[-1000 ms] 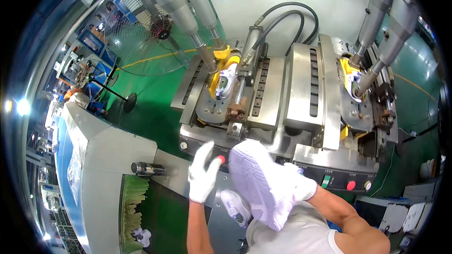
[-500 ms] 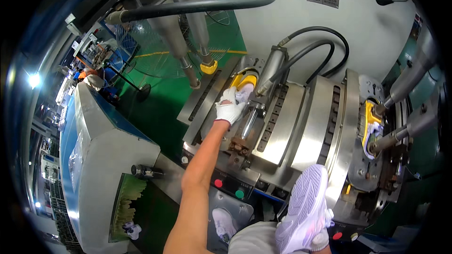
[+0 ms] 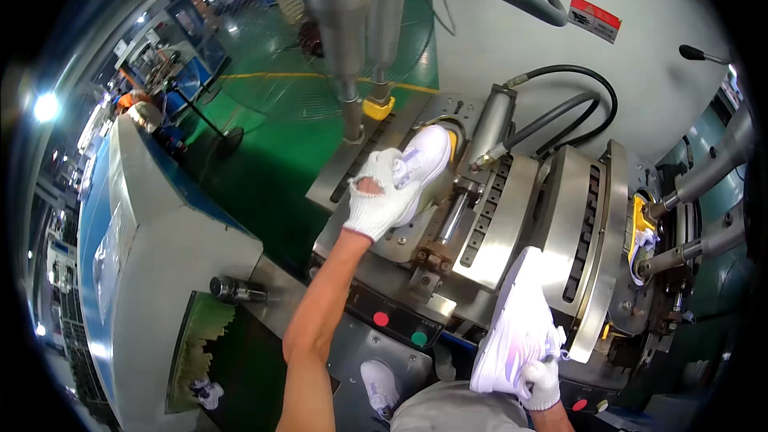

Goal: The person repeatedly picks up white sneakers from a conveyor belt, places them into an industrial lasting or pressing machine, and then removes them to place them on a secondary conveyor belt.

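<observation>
My left hand (image 3: 378,200), in a white knitted glove with a hole at the back, grips a white and lavender sneaker (image 3: 430,150) over the left station of a metal press machine. A yellow pad (image 3: 454,146) shows behind the shoe's toe. Lower right, my right hand (image 3: 542,384), also gloved, closes round the heel end of a second white sneaker (image 3: 512,332), whose toe points up. At the right station another lavender shoe (image 3: 645,242) sits against a yellow holder (image 3: 638,212), under slanted metal rods.
A hydraulic cylinder (image 3: 490,124) with black hoses stands beside the left station. Vertical press rods (image 3: 349,104) hang at its far left. Red and green buttons (image 3: 381,318) line the front panel. To the left is a grey and blue machine housing (image 3: 172,248).
My left hand has raised the sneaker from the yellow holder at the left station. The right-hand sneaker has turned from sole to side. The whole view has shifted.
</observation>
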A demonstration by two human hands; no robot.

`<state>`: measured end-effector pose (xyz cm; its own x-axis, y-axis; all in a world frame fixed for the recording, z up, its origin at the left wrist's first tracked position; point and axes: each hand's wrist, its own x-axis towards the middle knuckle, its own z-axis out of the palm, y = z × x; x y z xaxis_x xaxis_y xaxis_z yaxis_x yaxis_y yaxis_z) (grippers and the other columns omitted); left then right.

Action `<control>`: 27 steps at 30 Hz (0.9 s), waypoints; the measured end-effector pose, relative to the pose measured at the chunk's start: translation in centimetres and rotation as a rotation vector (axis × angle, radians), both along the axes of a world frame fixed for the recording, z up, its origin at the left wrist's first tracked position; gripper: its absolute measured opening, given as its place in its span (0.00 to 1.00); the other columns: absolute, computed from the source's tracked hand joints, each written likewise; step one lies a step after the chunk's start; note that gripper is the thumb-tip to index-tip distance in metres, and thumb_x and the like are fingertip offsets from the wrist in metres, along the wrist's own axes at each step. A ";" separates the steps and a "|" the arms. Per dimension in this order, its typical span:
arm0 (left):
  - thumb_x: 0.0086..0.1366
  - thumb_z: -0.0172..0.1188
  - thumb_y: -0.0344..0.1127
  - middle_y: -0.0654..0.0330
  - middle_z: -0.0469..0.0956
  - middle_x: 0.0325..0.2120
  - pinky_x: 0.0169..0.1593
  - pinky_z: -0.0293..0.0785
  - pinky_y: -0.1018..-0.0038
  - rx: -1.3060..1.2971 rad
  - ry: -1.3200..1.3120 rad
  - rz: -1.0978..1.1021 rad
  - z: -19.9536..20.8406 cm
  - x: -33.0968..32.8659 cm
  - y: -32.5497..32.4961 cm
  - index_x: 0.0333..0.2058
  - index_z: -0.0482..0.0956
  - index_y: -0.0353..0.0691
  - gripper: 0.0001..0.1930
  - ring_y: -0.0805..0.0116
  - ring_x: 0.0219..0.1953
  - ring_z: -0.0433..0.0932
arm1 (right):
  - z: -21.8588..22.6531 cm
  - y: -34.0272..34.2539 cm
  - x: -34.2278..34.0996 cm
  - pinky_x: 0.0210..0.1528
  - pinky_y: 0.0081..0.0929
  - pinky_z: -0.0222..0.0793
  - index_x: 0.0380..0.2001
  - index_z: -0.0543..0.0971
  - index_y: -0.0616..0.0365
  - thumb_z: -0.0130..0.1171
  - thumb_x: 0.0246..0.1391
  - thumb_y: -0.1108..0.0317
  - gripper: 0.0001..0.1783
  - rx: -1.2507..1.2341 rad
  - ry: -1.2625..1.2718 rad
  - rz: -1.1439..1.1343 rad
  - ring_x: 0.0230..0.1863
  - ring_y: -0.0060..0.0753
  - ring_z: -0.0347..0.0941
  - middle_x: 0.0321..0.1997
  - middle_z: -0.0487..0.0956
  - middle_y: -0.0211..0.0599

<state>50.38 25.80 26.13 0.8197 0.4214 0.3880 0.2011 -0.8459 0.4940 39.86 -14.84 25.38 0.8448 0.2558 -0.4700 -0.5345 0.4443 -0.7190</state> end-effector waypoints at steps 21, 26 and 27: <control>0.61 0.61 0.55 0.54 0.75 0.35 0.46 0.73 0.55 0.145 0.442 0.645 -20.3 -50.2 -15.2 0.53 0.79 0.44 0.27 0.52 0.38 0.74 | -14.5 37.2 30.2 0.43 0.33 0.71 0.45 0.78 0.50 0.64 0.50 0.68 0.17 -1.124 -0.471 0.372 0.43 0.39 0.76 0.43 0.80 0.40; 0.43 0.76 0.33 0.49 0.73 0.41 0.49 0.72 0.56 -0.287 0.433 0.998 -25.6 -48.7 -20.2 0.43 0.75 0.36 0.27 0.46 0.45 0.74 | -19.3 40.2 31.4 0.54 0.37 0.76 0.50 0.79 0.55 0.63 0.47 0.60 0.25 -1.490 -0.581 0.278 0.53 0.47 0.80 0.53 0.82 0.47; 0.43 0.76 0.32 0.47 0.73 0.44 0.53 0.70 0.55 -0.283 0.449 1.001 -26.7 -49.5 -21.8 0.47 0.74 0.34 0.31 0.45 0.47 0.74 | -18.3 41.0 30.2 0.60 0.35 0.74 0.54 0.78 0.56 0.65 0.45 0.62 0.29 -1.394 -0.495 0.242 0.58 0.47 0.78 0.58 0.80 0.48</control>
